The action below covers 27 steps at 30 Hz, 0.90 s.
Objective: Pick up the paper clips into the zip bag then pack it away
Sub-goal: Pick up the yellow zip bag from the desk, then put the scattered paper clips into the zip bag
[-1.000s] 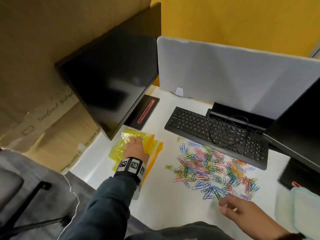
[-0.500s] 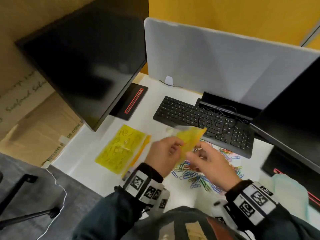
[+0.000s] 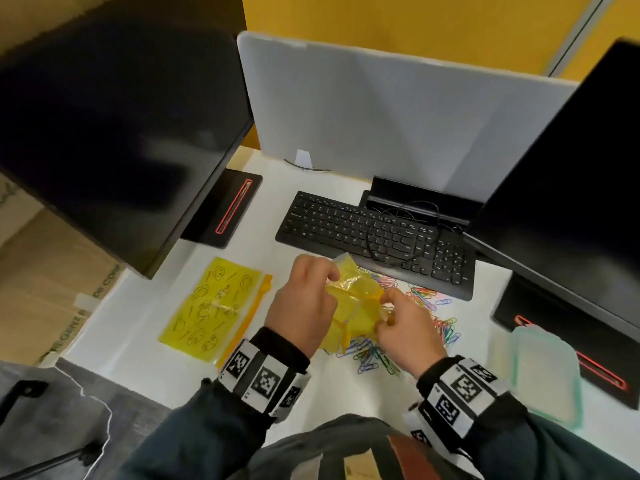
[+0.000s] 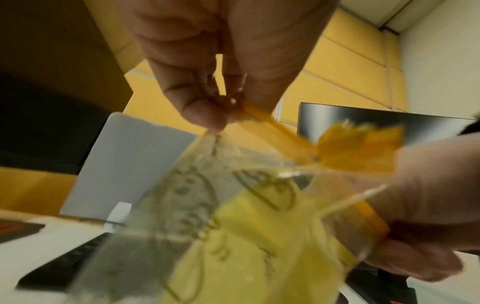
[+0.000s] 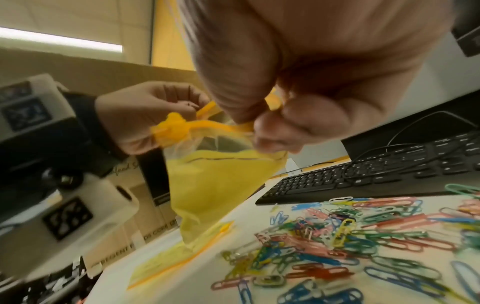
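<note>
Hands pinching the translucent yellow zip bag: left hand and right hand clamping opposite sides of its orange zip strip. Opening the mouth, probably (no clip inside yet). Next: spreading it wide, then scooping the coloured paper clips in.

both hands now pinch zip bag top, lower over clips vs .5s ago.

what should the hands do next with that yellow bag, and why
Probably pull the bag's mouth apart. Both hands, left hand and right hand, pinch the orange zip strip of the yellow zip bag, held above the desk, and its top looks only partly parted. The paper clips all seem to lie loose on the white desk; the bag looks empty.
</note>
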Tool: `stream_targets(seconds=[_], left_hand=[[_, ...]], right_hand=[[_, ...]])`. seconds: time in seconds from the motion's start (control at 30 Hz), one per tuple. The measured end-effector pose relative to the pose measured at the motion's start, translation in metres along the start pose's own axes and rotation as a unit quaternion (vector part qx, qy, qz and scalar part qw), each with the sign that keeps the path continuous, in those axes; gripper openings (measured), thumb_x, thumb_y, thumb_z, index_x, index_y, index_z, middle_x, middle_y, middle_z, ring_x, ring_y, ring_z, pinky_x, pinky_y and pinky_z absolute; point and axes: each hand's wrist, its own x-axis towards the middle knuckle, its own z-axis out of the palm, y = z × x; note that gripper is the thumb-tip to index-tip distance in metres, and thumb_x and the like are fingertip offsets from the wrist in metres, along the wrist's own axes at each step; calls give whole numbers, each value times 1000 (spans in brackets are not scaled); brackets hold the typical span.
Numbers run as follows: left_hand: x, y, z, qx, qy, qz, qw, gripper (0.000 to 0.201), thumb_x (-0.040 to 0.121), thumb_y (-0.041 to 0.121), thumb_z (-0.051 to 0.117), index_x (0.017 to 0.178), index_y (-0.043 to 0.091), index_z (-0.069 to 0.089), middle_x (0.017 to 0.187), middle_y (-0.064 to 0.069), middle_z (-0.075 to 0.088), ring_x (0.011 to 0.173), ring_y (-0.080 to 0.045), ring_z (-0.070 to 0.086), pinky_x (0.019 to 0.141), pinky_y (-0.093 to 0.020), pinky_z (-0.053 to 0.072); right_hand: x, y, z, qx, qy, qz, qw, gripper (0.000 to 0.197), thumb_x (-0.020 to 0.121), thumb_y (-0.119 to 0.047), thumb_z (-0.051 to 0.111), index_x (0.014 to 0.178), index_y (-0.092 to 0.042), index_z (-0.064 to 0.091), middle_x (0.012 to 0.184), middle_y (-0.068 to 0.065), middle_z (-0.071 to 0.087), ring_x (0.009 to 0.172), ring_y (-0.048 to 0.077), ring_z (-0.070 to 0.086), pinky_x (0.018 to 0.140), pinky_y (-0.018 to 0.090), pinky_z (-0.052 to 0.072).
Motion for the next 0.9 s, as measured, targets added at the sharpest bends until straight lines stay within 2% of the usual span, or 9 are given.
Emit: stream_targets(seconds=[0.1, 0.17, 0.27, 0.33, 0.43, 0.53, 0.67, 0.8, 0.9], left_hand=[[-4, 10, -1, 22, -36, 30, 999, 17, 71, 13, 38, 81, 25, 45, 112, -6, 50, 64, -29, 55, 59, -38, 51], [-6, 9, 5, 61, -64, 59, 994, 20, 70, 13, 39, 74, 22, 57, 115, -13, 56, 71, -30, 60, 62, -34, 52], [0, -5, 9, 111, -68, 56, 990, 30, 69, 6, 43, 80, 15, 70, 97, -16, 67, 78, -36, 64, 62, -38, 57], [7, -11, 6, 135, -71, 58, 987, 34, 62, -5, 50, 86, 10, 70, 87, -13, 68, 73, -35, 63, 57, -39, 58], [12, -9, 6, 142, -89, 81, 982, 35, 62, -8, 51, 90, 7, 68, 89, -13, 68, 73, -36, 62, 58, -40, 57], [14, -2, 8, 104, -131, 49, 985, 44, 72, 10, 35, 108, 8, 61, 113, -11, 58, 94, -33, 59, 75, -37, 52], [12, 0, 10, 97, -211, 42, 972, 56, 75, 13, 24, 127, 10, 45, 131, -8, 43, 110, -28, 53, 91, -37, 46], [12, -2, 17, 145, -262, 69, 952, 54, 81, -6, 37, 132, 13, 39, 137, -7, 39, 117, -29, 50, 95, -39, 45], [17, -3, 17, 190, -280, 83, 937, 46, 84, 4, 49, 128, 16, 45, 136, -3, 42, 120, -24, 46, 95, -34, 43]], right_hand=[[-4, 0, -2, -46, 8, -9, 999, 38, 75, -8, 54, 109, -25, 50, 75, 5, 62, 70, 25, 58, 60, 30, 46], [-2, 1, -6, 18, -1, -11, 1000, 35, 77, -9, 58, 107, -26, 52, 74, 7, 65, 65, 22, 60, 57, 29, 47], [-1, 11, -19, 210, -51, 11, 976, 32, 79, -21, 70, 105, -26, 53, 60, 1, 62, 48, 14, 58, 50, 26, 48], [5, 31, -29, 241, -20, 26, 970, 47, 74, -33, 74, 114, -25, 50, 84, 1, 66, 70, 15, 65, 69, 36, 54], [15, 76, -36, -1, -4, 76, 997, 94, 60, -44, 83, 137, -28, 31, 142, 7, 39, 125, 25, 45, 103, 40, 39], [12, 101, -28, -171, -100, 100, 975, 127, 51, -48, 85, 146, -29, 4, 157, 4, 6, 140, 30, 18, 113, 44, 28], [8, 112, -11, -176, -52, 82, 980, 85, 68, -30, 77, 139, -18, 32, 137, 6, 38, 123, 26, 37, 105, 34, 37], [7, 106, -6, -158, 8, 39, 987, 41, 82, -10, 60, 123, -14, 55, 117, 11, 56, 108, 28, 53, 92, 30, 43], [8, 109, -6, -112, 31, 51, 992, 30, 80, -3, 61, 108, -11, 62, 103, 12, 63, 95, 29, 60, 81, 29, 46]])
